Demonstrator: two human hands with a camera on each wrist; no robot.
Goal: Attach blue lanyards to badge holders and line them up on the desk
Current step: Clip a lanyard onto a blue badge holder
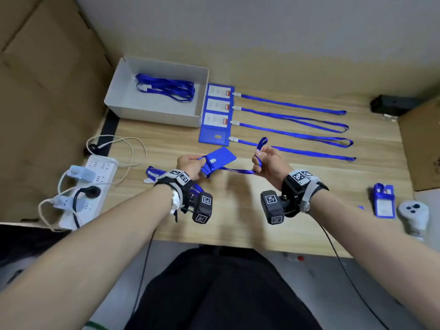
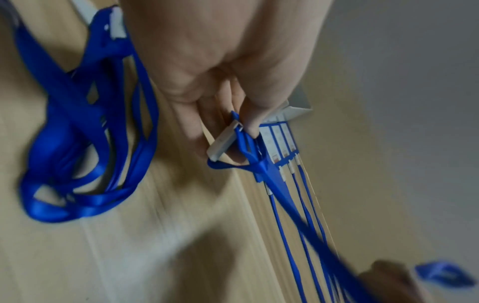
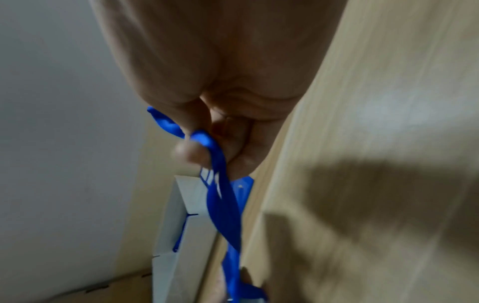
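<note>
Above the desk's middle, my left hand (image 1: 193, 163) grips a blue badge holder (image 1: 221, 158). In the left wrist view its fingers (image 2: 249, 114) pinch the lanyard's white clip (image 2: 223, 141) at the edge-on holder (image 2: 263, 164). My right hand (image 1: 259, 155) pinches the far loop of that blue lanyard (image 1: 238, 171), which is stretched between both hands; the strap (image 3: 220, 194) runs from between the fingers. Several finished badge holders (image 1: 217, 108) lie in a column, their lanyards (image 1: 292, 104) laid out to the right.
A white box (image 1: 157, 109) with spare lanyards (image 1: 166, 88) stands at the back left. A loose lanyard bundle (image 1: 152, 173) lies under my left wrist. A power strip (image 1: 91, 184) sits left; another badge holder (image 1: 383, 203), a controller (image 1: 414, 215) and cardboard sit right.
</note>
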